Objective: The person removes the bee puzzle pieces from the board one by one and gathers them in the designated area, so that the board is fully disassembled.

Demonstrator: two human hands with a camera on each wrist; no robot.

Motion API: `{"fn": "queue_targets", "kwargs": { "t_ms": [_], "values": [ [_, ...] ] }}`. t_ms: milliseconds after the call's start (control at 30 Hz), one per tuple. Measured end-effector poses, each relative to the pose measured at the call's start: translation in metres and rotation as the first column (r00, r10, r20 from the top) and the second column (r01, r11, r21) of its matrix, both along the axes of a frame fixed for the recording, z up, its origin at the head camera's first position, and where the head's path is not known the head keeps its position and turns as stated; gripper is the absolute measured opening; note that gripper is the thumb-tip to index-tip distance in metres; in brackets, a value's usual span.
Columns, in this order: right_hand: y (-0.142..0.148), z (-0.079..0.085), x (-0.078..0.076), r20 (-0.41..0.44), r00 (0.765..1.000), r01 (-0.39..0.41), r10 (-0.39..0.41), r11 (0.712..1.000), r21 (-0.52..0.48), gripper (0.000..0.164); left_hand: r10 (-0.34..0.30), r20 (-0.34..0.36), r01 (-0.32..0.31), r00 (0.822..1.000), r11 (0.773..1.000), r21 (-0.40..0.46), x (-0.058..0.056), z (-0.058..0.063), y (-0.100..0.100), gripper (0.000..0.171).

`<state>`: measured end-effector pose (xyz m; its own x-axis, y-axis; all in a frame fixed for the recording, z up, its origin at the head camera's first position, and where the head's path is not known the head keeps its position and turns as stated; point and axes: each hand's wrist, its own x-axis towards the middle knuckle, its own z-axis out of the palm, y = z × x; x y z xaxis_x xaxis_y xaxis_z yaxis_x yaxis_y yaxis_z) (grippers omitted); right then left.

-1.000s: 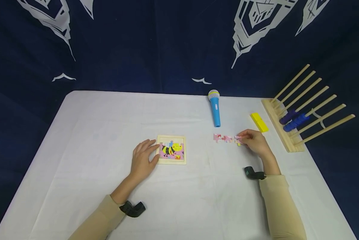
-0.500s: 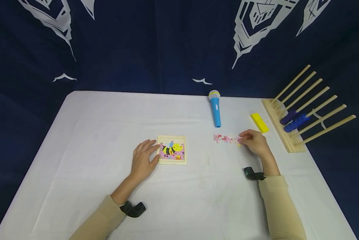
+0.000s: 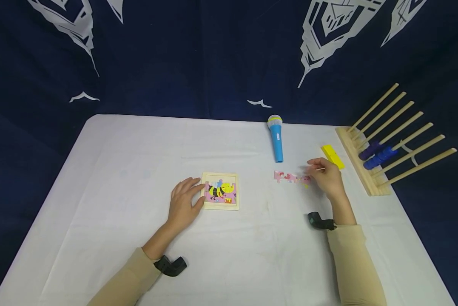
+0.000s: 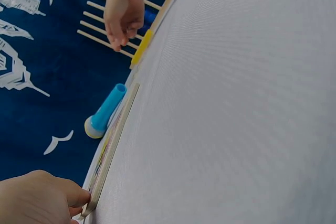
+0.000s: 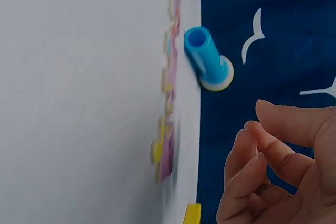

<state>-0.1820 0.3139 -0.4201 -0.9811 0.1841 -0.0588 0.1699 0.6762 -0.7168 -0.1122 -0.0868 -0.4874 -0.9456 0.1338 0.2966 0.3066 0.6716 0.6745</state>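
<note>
1. Head view: the puzzle frame [image 3: 220,207] lies flat on the white table [image 3: 236,259], a bee picture [image 3: 226,187] filling most of it, the strip along its top seemingly unfilled. The left hand [image 3: 184,207] rests at the frame's left edge, fingers relaxed and spread, thumb apart. Well right of the frame, a row of loose pieces [image 3: 290,178] lies under or just beside the fingertips of the right hand [image 3: 325,175]. Beyond the frame and to its right is the microphone [image 3: 277,144]; farther right come the yellow block [image 3: 332,157] and the peg rack [image 3: 358,163].

2. Left wrist view: finger and thumb touch the frame's near end; a firm grip cannot be made out. The right hand hangs past the frame's far end.

3. Right wrist view, frame out of sight: the right hand's fingers bend loosely, a gap before the thumb, holding nothing. The pieces are blurred.

4. Judgement: the step seems to be sorting or choosing pieces while the frame is steadied; the next move calls for a light fingertip pinch on one thin piece.
</note>
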Motion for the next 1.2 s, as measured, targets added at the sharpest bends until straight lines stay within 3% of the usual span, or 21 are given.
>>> {"fn": "queue_targets", "kwargs": {
  "t_ms": [167,333,600,900,1200],
  "values": [
    [-0.021,0.006,-0.002,-0.025,1.0,-0.017,0.014,0.995,-0.097,0.027,0.002,0.002,-0.002,1.0,1.0,-0.003,0.0,0.001,0.0,0.035],
    [-0.048,0.007,-0.006,-0.039,0.996,-0.085,0.08,0.985,-0.15,0.027,-0.002,0.004,0.002,1.0,1.0,-0.009,-0.001,0.002,0.0,0.035],
    [-0.107,0.005,-0.013,-0.045,0.976,-0.219,0.215,0.933,-0.287,0.03,-0.015,0.013,0.015,1.0,1.0,-0.01,-0.003,0.003,0.001,0.035],
    [-0.179,0.006,-0.003,-0.021,0.929,-0.359,0.369,0.885,-0.297,0.035,-0.006,-0.019,0.006,1.0,1.0,-0.018,-0.003,0.001,0.001,0.036],
    [-0.213,-0.008,0.007,-0.059,0.896,-0.437,0.44,0.852,-0.287,0.037,-0.004,-0.026,0.003,1.0,1.0,-0.031,-0.002,0.0,-0.001,0.036]
  ]
}}
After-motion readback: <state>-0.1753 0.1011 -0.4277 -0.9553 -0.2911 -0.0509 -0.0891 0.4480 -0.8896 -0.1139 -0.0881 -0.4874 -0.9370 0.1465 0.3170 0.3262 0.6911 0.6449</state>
